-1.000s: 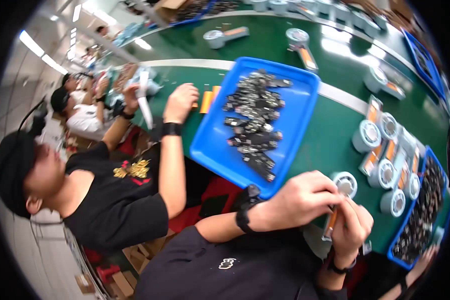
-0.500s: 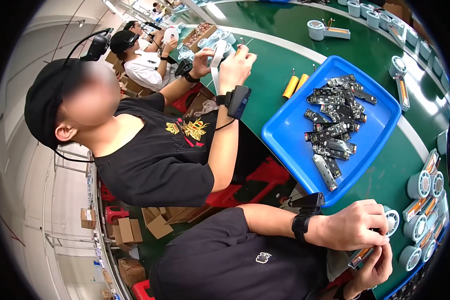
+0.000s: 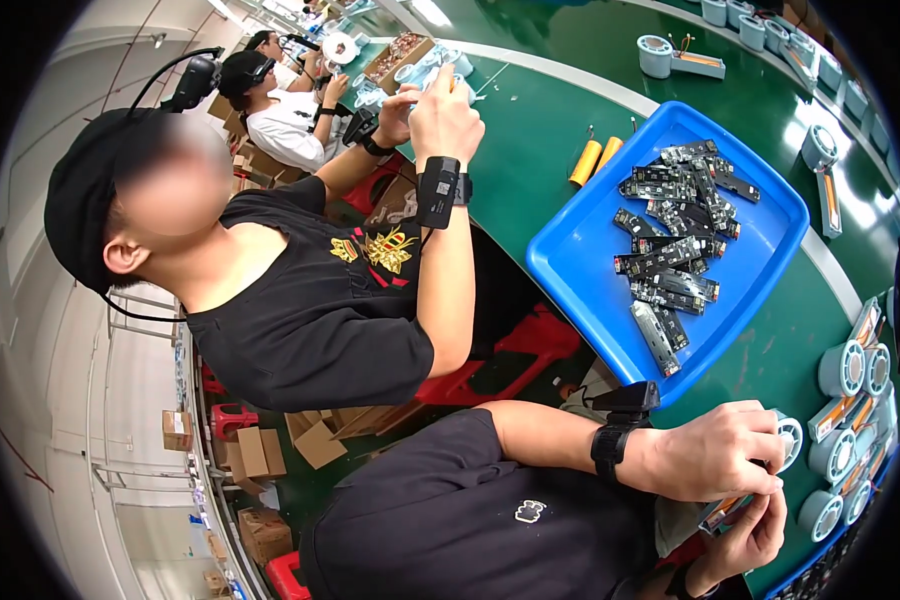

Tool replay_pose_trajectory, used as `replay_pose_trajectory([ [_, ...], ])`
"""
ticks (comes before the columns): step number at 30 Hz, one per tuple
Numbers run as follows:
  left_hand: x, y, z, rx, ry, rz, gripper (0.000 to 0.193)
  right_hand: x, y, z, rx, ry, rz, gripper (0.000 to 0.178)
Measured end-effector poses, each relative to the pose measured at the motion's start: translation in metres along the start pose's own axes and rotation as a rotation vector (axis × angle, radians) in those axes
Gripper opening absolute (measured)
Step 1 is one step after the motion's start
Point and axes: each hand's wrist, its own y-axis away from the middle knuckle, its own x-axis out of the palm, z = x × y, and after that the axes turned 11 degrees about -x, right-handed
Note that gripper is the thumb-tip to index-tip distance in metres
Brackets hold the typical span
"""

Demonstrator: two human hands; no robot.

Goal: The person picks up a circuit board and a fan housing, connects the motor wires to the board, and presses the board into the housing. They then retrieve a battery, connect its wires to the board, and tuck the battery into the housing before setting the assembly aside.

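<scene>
A light-blue plastic unit with a round, ring-faced head [image 3: 790,441] and a slim handle is located at the lower right, its middle hidden by the fingers. The left hand [image 3: 715,450] grasps it from above; the right hand [image 3: 754,536] pinches it from below, fingertips meeting. Similar light-blue units [image 3: 838,370] lie just beside, on the green worktop [image 3: 530,195]. A rectangular blue plastic tray [image 3: 575,255] holds slim black circuit boards [image 3: 665,258]; two orange cylinders [image 3: 586,163] lie near its far-left edge.

The neighbour's right hand [image 3: 448,122] is now farther left, away from the yellow cells [image 3: 585,163] and closer to the neighbour's left hand [image 3: 397,115]; beyond, a white roll [image 3: 339,48] sits higher.
</scene>
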Motion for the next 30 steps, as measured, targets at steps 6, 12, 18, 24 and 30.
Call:
replay_pose_trajectory([
  [6, -0.001, 0.001, 0.0, -0.023, -0.005, 0.029, 0.008, 0.002, -0.001, -0.002, -0.131, 0.019, -0.01, 0.022],
  [12, 0.0, 0.001, -0.002, -0.002, -0.025, 0.006, 0.009, -0.004, -0.003, 0.0, -0.151, 0.014, 0.004, 0.021],
  [18, -0.002, -0.001, -0.005, 0.003, -0.078, -0.05, 0.012, 0.011, -0.006, 0.013, -0.048, -0.035, -0.059, 0.019],
  [24, -0.012, -0.01, 0.003, -0.151, -0.202, -0.026, 0.019, 0.021, -0.027, 0.049, -0.373, 0.322, 0.161, 0.023],
  [30, -0.01, -0.02, 0.019, -0.131, -0.227, -0.024, 0.023, 0.027, -0.027, 0.028, -0.337, 0.338, 0.171, 0.03],
])
